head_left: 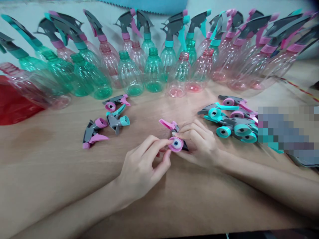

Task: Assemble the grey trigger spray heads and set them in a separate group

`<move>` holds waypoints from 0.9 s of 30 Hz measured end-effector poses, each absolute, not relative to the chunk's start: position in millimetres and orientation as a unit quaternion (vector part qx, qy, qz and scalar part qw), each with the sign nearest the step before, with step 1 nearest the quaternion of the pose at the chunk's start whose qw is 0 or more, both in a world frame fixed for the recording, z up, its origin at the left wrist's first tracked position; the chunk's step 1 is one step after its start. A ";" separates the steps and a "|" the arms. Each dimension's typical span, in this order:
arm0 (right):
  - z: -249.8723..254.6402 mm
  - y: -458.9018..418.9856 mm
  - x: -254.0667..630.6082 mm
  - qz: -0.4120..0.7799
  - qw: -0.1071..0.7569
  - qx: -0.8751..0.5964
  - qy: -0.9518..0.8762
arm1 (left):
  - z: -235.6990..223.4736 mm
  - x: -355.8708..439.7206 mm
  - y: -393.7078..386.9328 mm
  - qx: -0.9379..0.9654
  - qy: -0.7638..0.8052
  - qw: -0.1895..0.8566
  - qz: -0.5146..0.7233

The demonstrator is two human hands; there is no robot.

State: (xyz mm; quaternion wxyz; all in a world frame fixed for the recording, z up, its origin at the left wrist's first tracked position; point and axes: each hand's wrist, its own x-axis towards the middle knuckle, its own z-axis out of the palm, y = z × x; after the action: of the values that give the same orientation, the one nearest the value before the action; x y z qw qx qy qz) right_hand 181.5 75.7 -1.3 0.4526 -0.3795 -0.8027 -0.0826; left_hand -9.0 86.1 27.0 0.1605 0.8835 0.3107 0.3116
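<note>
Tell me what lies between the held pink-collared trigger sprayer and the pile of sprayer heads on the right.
Head view: the right hand lies between the pink-collared trigger sprayer and the pile.

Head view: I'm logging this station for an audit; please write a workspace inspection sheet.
Surface: tan tabletop; darker patch at left.
Job's things: pink-collared spray head, handheld; three loose spray heads left, heap of spray heads right; green bottles and pink bottles behind, some open, others topped.
Clutter: red item at left; pixelated item at right, unidentifiable.
Hands: left hand pinches the collar; right hand holds its body.
Cables: red-and-yellow cord at right, type unclear.
Surroundings: pale wall, blue cloth.
</note>
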 end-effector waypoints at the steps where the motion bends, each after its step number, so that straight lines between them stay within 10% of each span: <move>1: -1.2 75.4 181.4 -0.089 0.451 -0.380 -0.803 | 26.5 -8.2 83.8 0.882 0.317 0.165 0.306; 27: -2.3 76.8 180.4 -0.001 0.464 -0.334 -0.821 | 32.5 -19.7 102.4 0.930 0.188 0.025 0.315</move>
State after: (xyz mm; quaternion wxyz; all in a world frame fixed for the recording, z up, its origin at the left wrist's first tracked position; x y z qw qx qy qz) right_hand 180.4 76.8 -2.3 0.4638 -0.3339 -0.8206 -0.0006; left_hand -19.7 102.4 32.5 0.0255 0.9300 0.1881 0.3146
